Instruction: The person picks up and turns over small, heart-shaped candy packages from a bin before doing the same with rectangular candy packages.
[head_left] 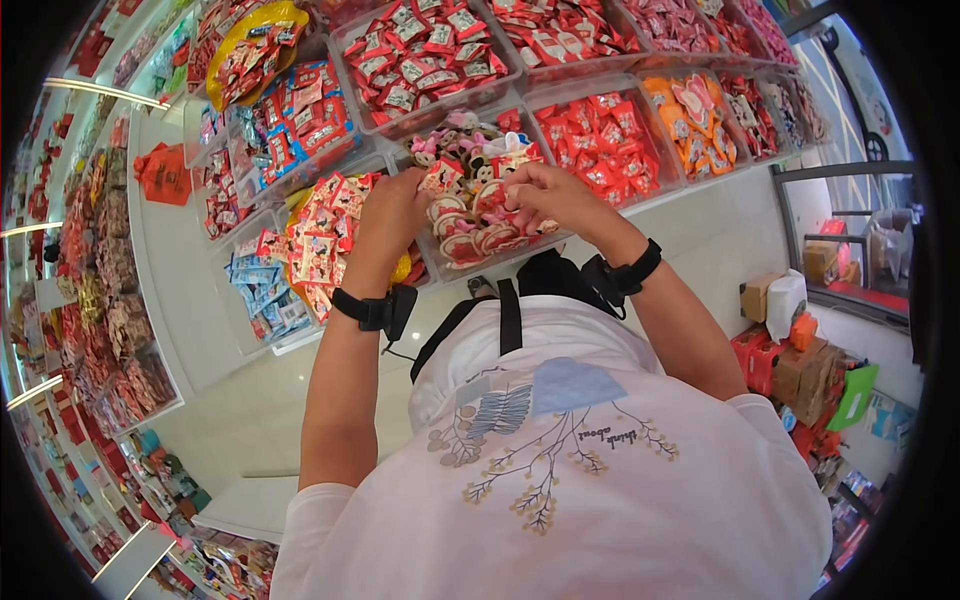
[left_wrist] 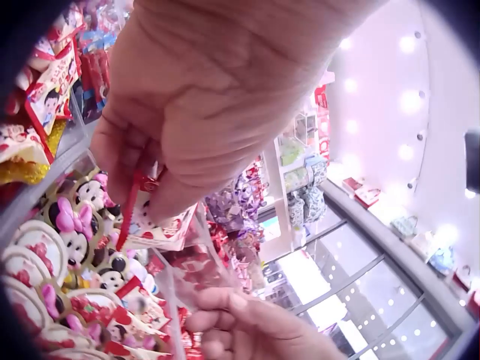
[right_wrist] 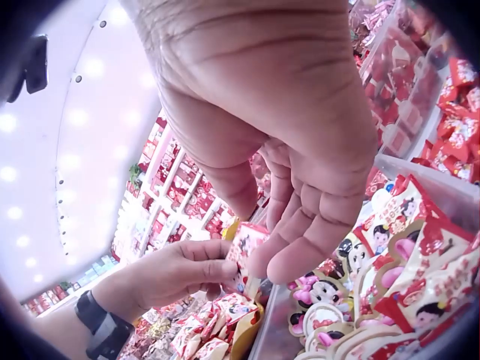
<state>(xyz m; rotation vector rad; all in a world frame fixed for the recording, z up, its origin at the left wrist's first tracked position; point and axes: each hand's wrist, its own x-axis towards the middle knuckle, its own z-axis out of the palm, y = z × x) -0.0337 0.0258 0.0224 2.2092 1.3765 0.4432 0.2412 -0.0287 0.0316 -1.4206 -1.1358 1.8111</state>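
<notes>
My left hand [head_left: 393, 215] is over the left side of a clear plastic bin [right_wrist: 276, 326] and pinches a small red-and-cream wrapped packet [head_left: 443, 176] between thumb and fingers. The packet is upright in the left wrist view, with a red sealed edge. My right hand [head_left: 565, 203] hovers over the right side of the same bin, fingers loosely bent, nothing visible between them. Below both hands lie flat cartoon mouse cutouts [left_wrist: 73, 236] with pink bows and round faces, mixed with more red-and-cream packets [right_wrist: 420, 247].
Left of the bin, similar packets [head_left: 325, 235] fill another bin beside blue packets [head_left: 265, 290]. To the right are bins of red packets [head_left: 610, 145] and orange ones [head_left: 692, 125]. A red bag [head_left: 163, 175] lies on the white counter. Cardboard boxes [head_left: 805, 375] stand on the floor at right.
</notes>
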